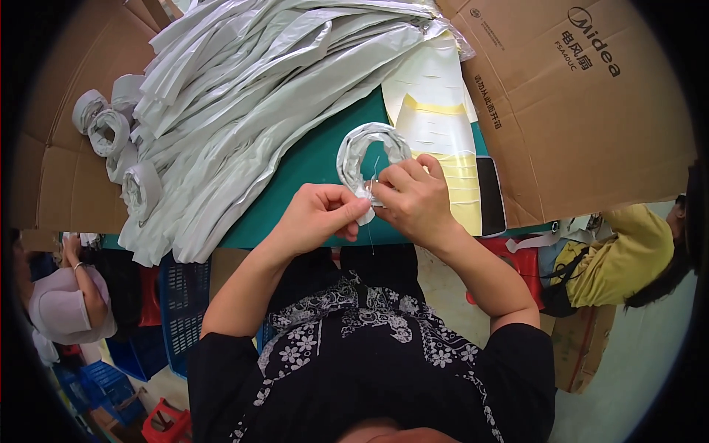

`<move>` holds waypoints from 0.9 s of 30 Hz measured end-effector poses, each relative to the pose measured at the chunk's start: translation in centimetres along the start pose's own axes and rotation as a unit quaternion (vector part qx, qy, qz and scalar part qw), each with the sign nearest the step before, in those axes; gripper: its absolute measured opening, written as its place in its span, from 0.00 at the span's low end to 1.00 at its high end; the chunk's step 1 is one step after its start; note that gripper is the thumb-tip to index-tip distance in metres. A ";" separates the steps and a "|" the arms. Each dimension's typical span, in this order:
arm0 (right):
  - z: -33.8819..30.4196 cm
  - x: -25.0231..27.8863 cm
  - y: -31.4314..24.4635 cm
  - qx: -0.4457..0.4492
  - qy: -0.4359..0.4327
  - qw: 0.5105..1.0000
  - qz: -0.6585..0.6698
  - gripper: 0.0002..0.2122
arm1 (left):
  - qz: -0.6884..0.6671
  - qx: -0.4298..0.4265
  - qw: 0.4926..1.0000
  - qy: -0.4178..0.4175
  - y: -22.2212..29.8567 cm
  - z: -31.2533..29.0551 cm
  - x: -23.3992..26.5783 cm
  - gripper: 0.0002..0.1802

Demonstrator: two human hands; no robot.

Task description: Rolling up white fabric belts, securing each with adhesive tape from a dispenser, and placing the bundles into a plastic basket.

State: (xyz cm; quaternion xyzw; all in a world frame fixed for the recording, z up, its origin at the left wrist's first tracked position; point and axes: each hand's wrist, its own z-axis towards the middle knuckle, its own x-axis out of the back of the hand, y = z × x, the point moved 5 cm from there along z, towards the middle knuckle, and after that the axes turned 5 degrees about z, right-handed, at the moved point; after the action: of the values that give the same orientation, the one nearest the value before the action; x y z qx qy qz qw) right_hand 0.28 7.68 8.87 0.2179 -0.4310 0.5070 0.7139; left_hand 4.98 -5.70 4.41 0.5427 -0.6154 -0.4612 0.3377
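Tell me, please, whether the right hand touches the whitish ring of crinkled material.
Touching: the head view shows the right hand gripping the ring at its lower right.

The coil (348, 156) is pale grey — the tabletop (314, 159), green.

Lower part of the pale ring (348, 153) out of sight behind the hands (415, 198)

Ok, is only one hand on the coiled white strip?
No, the left hand and the right hand both hold the coiled white strip.
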 end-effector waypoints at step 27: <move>-0.7 0.1 5.4 -0.128 0.067 0.986 0.082 0.08 | 0.064 -0.291 0.952 -0.067 -1.4 -4.5 0.3 0.07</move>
State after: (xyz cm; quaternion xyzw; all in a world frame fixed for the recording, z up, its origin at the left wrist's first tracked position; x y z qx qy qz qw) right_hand -4.31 10.41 7.91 0.0541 -0.4604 0.5181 0.7188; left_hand 9.55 -6.89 4.68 0.3482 -0.5096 -0.6328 0.4677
